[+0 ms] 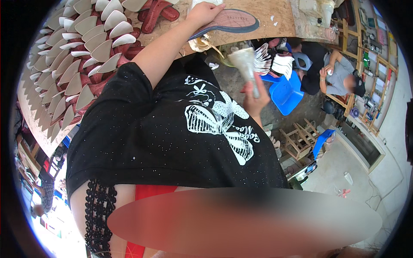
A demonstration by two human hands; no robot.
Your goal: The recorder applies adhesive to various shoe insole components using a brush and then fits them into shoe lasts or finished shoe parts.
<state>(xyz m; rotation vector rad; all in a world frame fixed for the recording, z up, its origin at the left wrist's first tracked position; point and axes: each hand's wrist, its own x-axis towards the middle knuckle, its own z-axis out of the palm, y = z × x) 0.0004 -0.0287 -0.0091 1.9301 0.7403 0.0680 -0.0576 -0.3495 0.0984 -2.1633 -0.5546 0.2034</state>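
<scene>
My left hand [204, 14] is closed on one end of a flat shoe sole [232, 20] with a brownish top and dark edge, held at the near edge of the worktable. A white thing shows just behind those fingers, too cut off to name. In my right hand [257, 102] is a wide brush [244, 60], gripped by its handle with the pale, crusted head pointing up and away from me. The brush is apart from the sole. Below the sole sits a container caked with yellowish residue [200, 44], partly hidden.
Rows of red sandals with beige pieces [92, 41] cover the table's left. Crossed red straps [159, 15] lie beside them. At right are a blue plastic chair [287, 95], stacked white-edged pieces [282, 65], a seated person [340, 75] and a wooden rack [300, 139].
</scene>
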